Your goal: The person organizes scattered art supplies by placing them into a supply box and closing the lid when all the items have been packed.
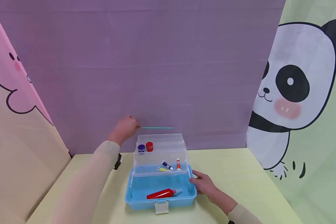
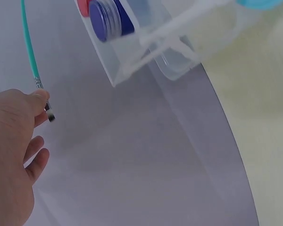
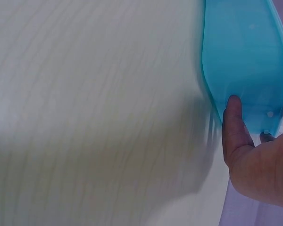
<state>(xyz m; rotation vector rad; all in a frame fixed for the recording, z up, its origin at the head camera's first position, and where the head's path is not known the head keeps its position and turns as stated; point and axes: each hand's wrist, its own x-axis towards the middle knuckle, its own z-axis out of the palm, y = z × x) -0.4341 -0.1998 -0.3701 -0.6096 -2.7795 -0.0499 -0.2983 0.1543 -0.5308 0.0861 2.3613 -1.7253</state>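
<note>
A slim paintbrush [image 1: 157, 127] with a teal handle is pinched by my left hand [image 1: 126, 129], above and behind the box. In the left wrist view, thumb and finger hold the paintbrush [image 2: 30, 52] close to its metal collar and dark, pale-tipped bristles. My right hand [image 1: 205, 185] grips the right wall of an open blue plastic box [image 1: 141, 203]. In the right wrist view, fingers of that hand [image 3: 259, 165] lie against the outside of the blue wall [image 3: 245, 61]. A red squeeze bottle [image 1: 161, 193] lies in the bottom of the box.
Clear stepped trays [image 1: 161, 157] rise at the back of the box. They bear a purple-blue jar [image 1: 141, 148], a red jar [image 1: 149, 146] and small paint tubes [image 1: 178, 164]. A white latch [image 1: 161, 207] hangs in front. Purple cloth [image 1: 168, 77] stands behind the pale table [image 1: 226, 168].
</note>
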